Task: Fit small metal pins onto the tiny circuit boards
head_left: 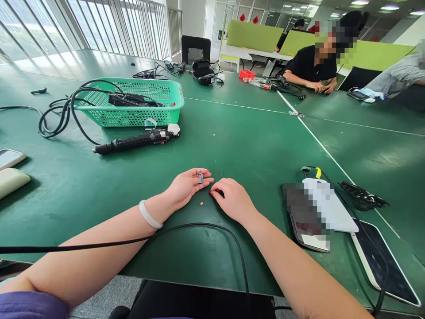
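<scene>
My left hand (186,186) rests palm up on the green table, with a white band round its wrist. Across its fingers lies a small grey part (200,178) with dark slots or marks, too small to name. My right hand (231,198) is just to the right, thumb and index finger pinched together near the left fingertips. Whatever sits in that pinch, if anything, is too small to make out. A tiny orange-copper piece (201,203) lies on the table between the hands. A black cable (206,225) arches in front of both hands.
A green basket (133,117) holding cables and a black box stands at back left. Before it lies a black electric screwdriver (136,141). Phones (387,261), a white slab (327,206) and black crumpled plastic (361,195) are at right. Two people sit across the table.
</scene>
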Tool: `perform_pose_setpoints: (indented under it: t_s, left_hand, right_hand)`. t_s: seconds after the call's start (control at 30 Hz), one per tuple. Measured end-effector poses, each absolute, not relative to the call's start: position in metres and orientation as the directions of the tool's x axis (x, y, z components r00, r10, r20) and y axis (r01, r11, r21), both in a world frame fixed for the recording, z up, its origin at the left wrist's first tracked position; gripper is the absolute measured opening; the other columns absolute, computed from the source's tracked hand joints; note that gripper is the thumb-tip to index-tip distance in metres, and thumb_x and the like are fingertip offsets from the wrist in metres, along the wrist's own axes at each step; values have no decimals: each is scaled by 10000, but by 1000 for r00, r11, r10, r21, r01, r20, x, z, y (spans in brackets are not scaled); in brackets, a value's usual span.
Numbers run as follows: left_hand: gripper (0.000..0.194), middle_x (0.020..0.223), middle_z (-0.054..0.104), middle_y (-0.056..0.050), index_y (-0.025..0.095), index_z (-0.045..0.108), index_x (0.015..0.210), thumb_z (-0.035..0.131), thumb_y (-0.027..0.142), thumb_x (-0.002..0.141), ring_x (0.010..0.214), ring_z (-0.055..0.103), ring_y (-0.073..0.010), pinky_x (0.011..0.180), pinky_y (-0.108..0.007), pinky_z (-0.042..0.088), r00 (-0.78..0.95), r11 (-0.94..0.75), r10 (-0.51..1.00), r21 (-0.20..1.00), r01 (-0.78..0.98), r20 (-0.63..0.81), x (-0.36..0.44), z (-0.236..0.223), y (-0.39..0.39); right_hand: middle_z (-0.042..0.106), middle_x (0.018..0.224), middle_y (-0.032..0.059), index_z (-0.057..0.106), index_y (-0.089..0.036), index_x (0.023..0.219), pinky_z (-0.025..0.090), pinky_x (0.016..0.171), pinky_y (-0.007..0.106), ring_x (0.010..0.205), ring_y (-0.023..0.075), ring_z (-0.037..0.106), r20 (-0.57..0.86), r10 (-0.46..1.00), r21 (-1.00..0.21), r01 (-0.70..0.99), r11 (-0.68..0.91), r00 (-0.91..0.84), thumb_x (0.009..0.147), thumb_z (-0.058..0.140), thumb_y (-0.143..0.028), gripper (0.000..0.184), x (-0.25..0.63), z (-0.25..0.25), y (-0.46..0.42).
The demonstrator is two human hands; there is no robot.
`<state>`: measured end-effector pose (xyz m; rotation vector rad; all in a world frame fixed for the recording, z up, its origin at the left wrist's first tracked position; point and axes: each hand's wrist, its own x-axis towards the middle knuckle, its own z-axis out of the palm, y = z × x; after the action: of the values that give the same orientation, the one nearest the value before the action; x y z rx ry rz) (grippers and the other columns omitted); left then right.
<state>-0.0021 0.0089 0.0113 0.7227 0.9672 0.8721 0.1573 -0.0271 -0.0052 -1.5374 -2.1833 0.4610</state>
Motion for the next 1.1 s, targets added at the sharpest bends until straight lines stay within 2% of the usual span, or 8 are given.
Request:
perform_pose_setpoints:
  t_s: [0.13,0.27,0.43,0.57,0.67,0.87,1.0,1.1]
  left_hand:
    - [188,1042,634,-104,116,582,923,452,11,839,949,651,-140,993,-329,460,329,480,859,841,-249,-392,-1,11,6]
    - [132,1020,652,-82,131,576,928,474,71,871,929,654,-130,980,-354,465,395,443,852,875,-197,-343,-3,9,5]
    - [98,1005,671,-60,144,589,931,540,110,853,930,656,-131,886,-305,498,474,383,832,916,-118,-287,-4,7,3]
    - [116,928,688,-57,138,588,936,571,98,829,835,663,-116,813,-285,513,491,359,824,931,-66,-283,-2,9,0]
    - [160,825,693,-40,148,557,955,611,118,808,790,666,-121,764,-281,517,498,348,823,935,-62,-273,0,9,-1]
    - [198,763,689,-27,141,572,878,700,223,751,752,658,-111,702,-235,502,532,333,816,935,-118,-223,-1,4,0]
    - [253,761,692,-29,143,608,913,719,281,732,722,652,-108,654,-217,489,544,317,812,943,-104,-213,-2,2,0]
    - [275,765,693,-34,143,630,932,722,298,725,731,652,-119,618,-212,479,550,306,810,946,-105,-201,-2,2,0]
  right_hand:
    - [666,796,46,645,-214,740,435,738,345,791,194,559,156,945,-496,804,327,-288,860,524,-226,171,159,-6,-25]
    - [676,792,18,655,-227,792,444,706,313,749,167,588,226,964,-658,708,255,-137,851,507,-198,162,168,-1,-29]
    - [684,876,30,681,-236,873,465,739,314,796,162,615,315,949,-798,548,253,20,853,458,-216,225,170,6,-33]
    - [703,804,35,657,-209,856,482,679,311,705,158,620,124,985,-953,290,86,117,783,576,-314,151,167,5,-31]
    - [704,734,33,656,-195,799,482,650,303,663,156,621,-10,993,-989,145,-27,115,698,670,-360,193,166,3,-29]
    - [658,647,12,654,-198,657,465,634,302,635,148,583,-46,993,-997,54,-52,104,590,764,-377,221,165,3,-30]
    - [625,625,-14,620,-199,627,427,582,260,611,119,557,-92,996,-992,-91,-90,18,575,789,-372,247,161,3,-32]
    - [612,612,-22,606,-199,650,363,506,237,562,100,508,-116,993,-990,-84,-115,13,601,776,-393,262,159,3,-33]
